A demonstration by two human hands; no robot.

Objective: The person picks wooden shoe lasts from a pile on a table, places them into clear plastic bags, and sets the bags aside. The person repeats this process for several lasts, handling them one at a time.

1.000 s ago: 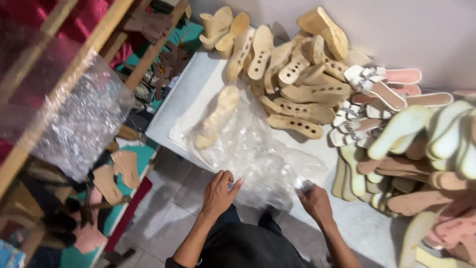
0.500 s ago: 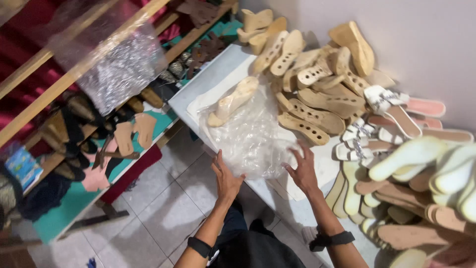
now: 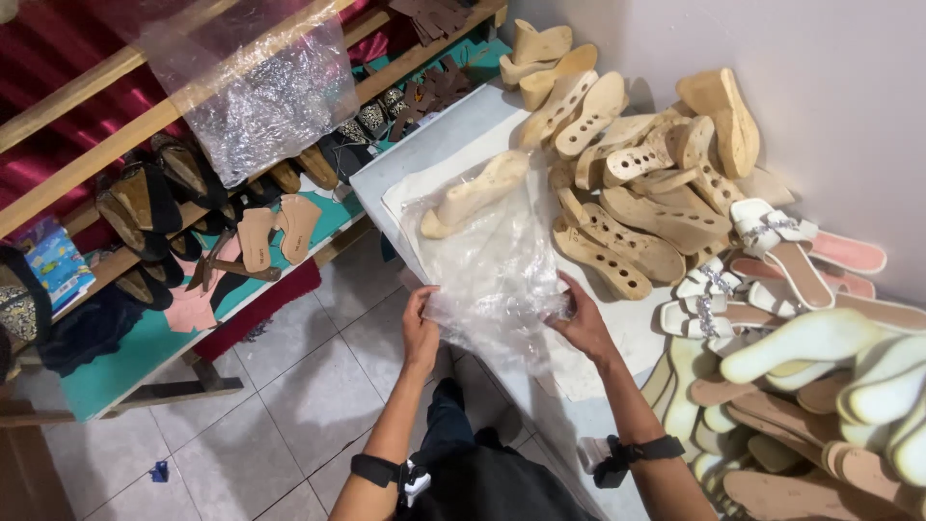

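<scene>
A crumpled clear plastic bag [image 3: 497, 270] lies at the near edge of the white table [image 3: 434, 145]. My left hand [image 3: 421, 331] grips its near left edge and my right hand [image 3: 582, 323] grips its right side, stretching the film between them. A pale wooden shoe sole [image 3: 473, 193] lies on a white sheet just beyond the bag. Both wrists wear black straps.
Several tan wedge soles with holes [image 3: 617, 164] are heaped at the back of the table. White jewelled sandals [image 3: 762, 251] and pale soles [image 3: 820, 386] crowd the right. A wooden shelf [image 3: 174, 106] with shoes and hanging plastic stands left, above a tiled floor [image 3: 289, 386].
The view has swung and come closer. Both hands have moved together onto the plastic bag and taken hold of it, lifting its near edge off the table.
</scene>
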